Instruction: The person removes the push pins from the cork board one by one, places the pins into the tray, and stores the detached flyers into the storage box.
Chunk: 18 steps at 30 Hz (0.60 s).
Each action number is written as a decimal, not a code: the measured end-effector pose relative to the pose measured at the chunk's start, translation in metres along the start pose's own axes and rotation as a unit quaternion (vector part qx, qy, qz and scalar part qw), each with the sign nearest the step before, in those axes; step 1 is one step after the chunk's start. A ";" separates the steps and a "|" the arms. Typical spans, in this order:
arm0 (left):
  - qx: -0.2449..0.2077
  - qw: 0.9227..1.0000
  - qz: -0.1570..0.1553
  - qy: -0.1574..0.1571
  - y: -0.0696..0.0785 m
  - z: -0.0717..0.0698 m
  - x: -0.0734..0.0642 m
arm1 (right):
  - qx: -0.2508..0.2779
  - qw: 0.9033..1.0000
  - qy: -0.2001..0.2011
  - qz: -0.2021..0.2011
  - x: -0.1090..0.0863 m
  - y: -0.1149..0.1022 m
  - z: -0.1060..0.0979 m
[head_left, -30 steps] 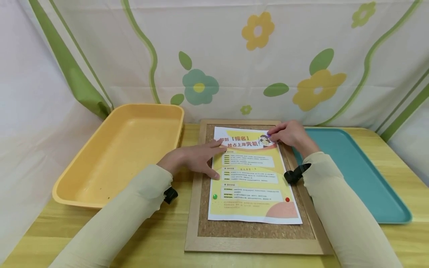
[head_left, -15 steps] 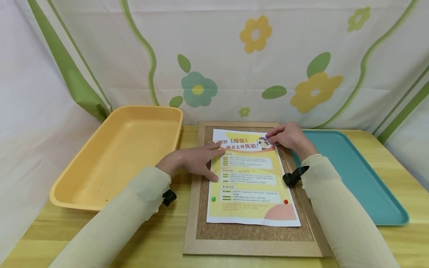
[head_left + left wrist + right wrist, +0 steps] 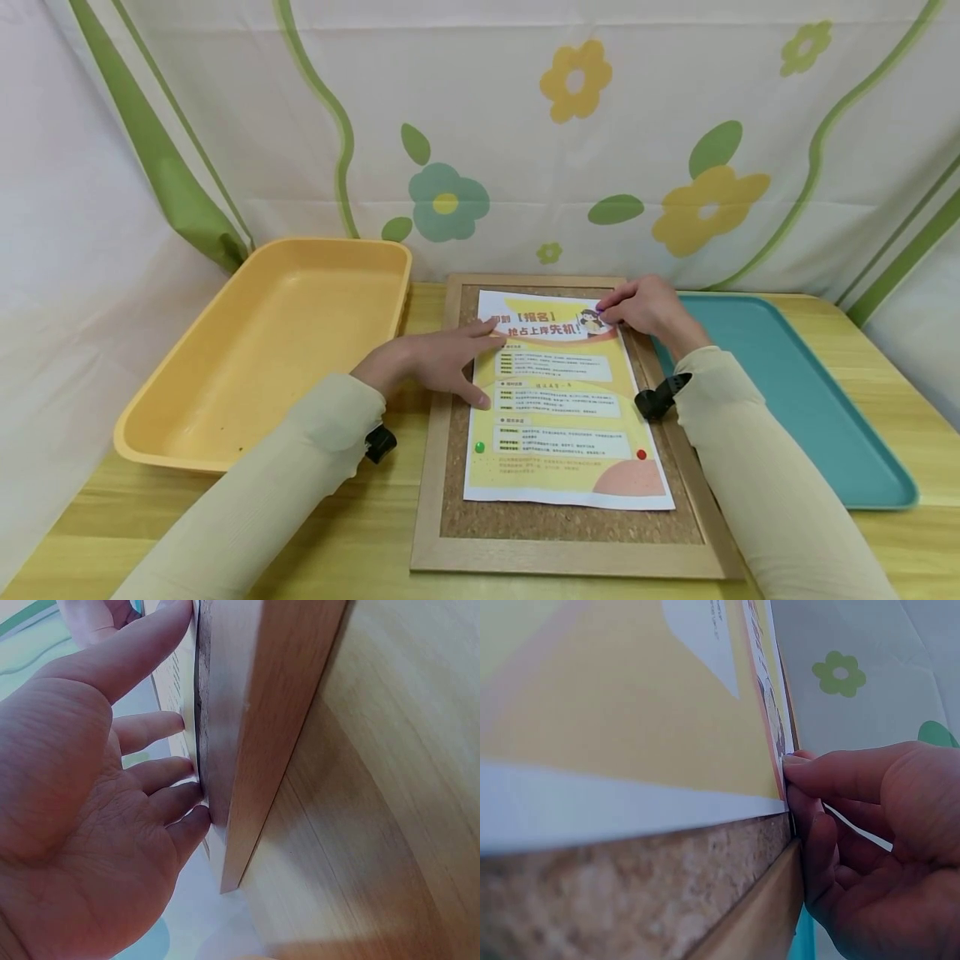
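Observation:
A printed yellow-and-white poster [image 3: 558, 417] lies on a wood-framed cork board [image 3: 570, 525]. At its upper right corner my right hand [image 3: 651, 310] pinches a small purple pushpin [image 3: 599, 312] between thumb and fingers; the fingers hide most of it. In the right wrist view a bit of the purple pushpin [image 3: 788, 754] shows at the thumb tip. My left hand [image 3: 442, 360] rests on the poster's left edge with its fingers spread and straight. A green pushpin [image 3: 480, 447] sits in the lower left of the poster, a red pushpin [image 3: 641, 455] in the lower right.
A deep yellow tray [image 3: 262, 367] stands left of the board, with small dark specks in it. A flat teal tray [image 3: 795, 400] lies to the right, partly behind my right arm. Behind the wooden table [image 3: 360, 533] hangs a flowered curtain [image 3: 517, 150].
The head view has shifted slightly. Both hands keep their places on the poster, the right one still at the purple pushpin.

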<state>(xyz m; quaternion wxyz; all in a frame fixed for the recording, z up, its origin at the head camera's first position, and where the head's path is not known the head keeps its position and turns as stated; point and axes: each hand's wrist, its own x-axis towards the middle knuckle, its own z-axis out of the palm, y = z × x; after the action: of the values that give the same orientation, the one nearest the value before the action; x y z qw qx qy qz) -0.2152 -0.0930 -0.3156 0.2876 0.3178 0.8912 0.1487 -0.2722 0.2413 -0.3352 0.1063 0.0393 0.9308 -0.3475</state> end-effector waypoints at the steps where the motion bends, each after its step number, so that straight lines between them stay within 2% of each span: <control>1: 0.000 1.000 0.000 0.000 0.000 0.000 0.000 | -0.001 1.000 0.001 0.000 0.000 0.000 0.000; 18: 0.005 1.000 0.001 0.003 0.001 -0.001 -0.002 | -0.007 1.000 0.005 -0.007 0.000 0.000 -0.001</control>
<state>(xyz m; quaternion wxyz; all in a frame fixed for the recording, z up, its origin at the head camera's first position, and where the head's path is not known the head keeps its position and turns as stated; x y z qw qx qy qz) -0.2144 -0.0932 -0.3135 0.2835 0.3195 0.8924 0.1451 -0.2726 0.2416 -0.3348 0.0996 0.0336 0.9339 -0.3417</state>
